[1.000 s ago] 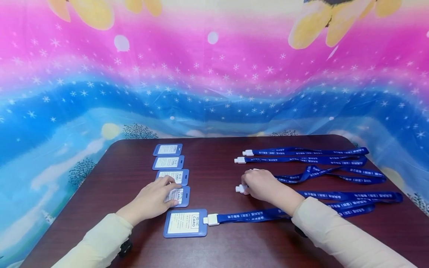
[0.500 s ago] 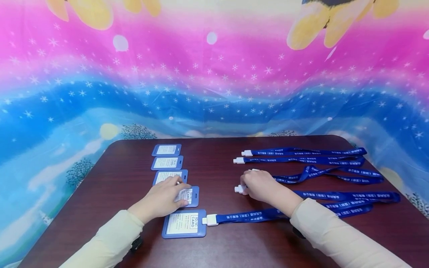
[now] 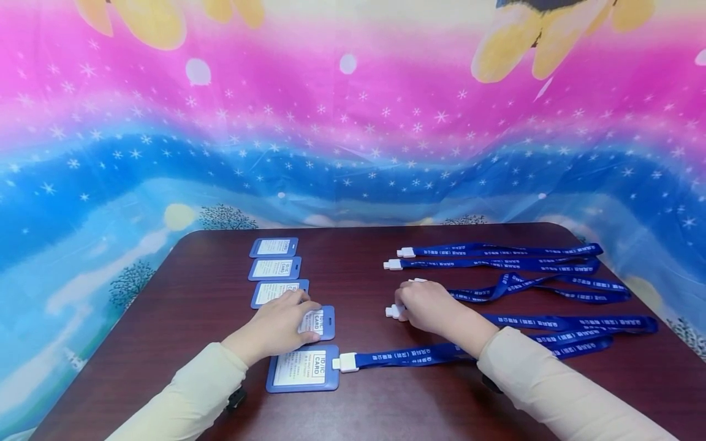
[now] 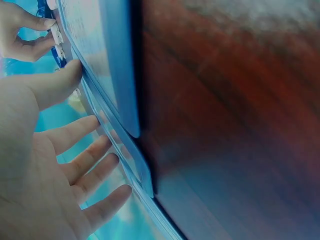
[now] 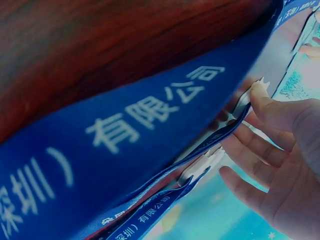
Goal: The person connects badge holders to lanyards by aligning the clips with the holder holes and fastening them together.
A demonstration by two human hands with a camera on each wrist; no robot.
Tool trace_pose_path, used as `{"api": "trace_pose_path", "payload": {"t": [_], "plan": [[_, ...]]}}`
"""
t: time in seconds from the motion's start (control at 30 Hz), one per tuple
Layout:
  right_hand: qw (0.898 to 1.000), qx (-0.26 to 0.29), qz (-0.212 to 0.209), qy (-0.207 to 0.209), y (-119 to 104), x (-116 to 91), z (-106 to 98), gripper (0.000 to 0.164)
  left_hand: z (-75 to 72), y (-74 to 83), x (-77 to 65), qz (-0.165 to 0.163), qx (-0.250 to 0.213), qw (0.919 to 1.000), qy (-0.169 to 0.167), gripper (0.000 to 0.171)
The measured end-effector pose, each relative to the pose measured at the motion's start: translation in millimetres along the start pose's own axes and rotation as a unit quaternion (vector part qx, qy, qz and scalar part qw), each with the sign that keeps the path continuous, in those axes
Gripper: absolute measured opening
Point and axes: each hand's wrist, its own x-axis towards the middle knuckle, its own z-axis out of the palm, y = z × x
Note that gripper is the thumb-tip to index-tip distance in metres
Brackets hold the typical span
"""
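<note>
In the head view my left hand [image 3: 276, 324] lies over a blue badge holder [image 3: 329, 322], thumb and index finger at its two long edges. Its other fingers are spread in the left wrist view, where the thumb [image 4: 57, 85] meets a holder edge. My right hand [image 3: 430, 306] pinches the white clip [image 3: 393, 312] of a blue lanyard [image 3: 513, 320]; the right wrist view shows the thumb [image 5: 262, 95] on that clip. A gap of bare table separates held holder and clip. Nearest me, another badge holder [image 3: 300, 369] is joined to a lanyard clip [image 3: 349, 362].
Beyond the left hand, three more badge holders [image 3: 274, 268] lie in a column. More lanyards [image 3: 496, 264] stretch out on the right with their white clips facing left. The dark wooden table [image 3: 353, 257] backs onto a printed cloth [image 3: 353, 153].
My left hand has slid the badge holder rightward, closer to the lanyard clip, moving more slowly in the last half second. The right hand has stayed in place on its clip.
</note>
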Motion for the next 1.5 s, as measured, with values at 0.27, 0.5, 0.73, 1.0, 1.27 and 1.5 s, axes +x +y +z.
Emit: {"api": "trace_pose_path", "payload": {"t": [0.27,0.5,0.73,1.0,1.27,1.5], "plan": [[0.999,-0.032,-0.031,0.008,1,0,0,0.020,0.8,2.1,1.6,0.010,0.004,0.9999,0.001,0.057],[0.998,-0.043,-0.036,0.005,-1,1,0,0.023,0.7,5.1,2.9,0.015,0.017,0.9997,0.007,0.055],[0.997,-0.057,-0.043,0.013,-11,8,1,0.023,0.7,5.9,3.0,0.015,0.019,0.9997,0.006,0.055],[0.996,-0.066,-0.053,0.007,-30,22,1,0.020,3.5,5.0,4.2,0.014,0.023,0.9996,0.009,0.055],[0.992,-0.101,-0.076,0.014,-50,32,4,0.022,2.4,4.6,4.2,0.013,0.017,0.9998,0.004,0.056],[0.988,-0.127,-0.087,0.008,-67,38,4,0.028,2.9,3.3,4.1,0.018,0.019,0.9997,0.005,0.056]]}}
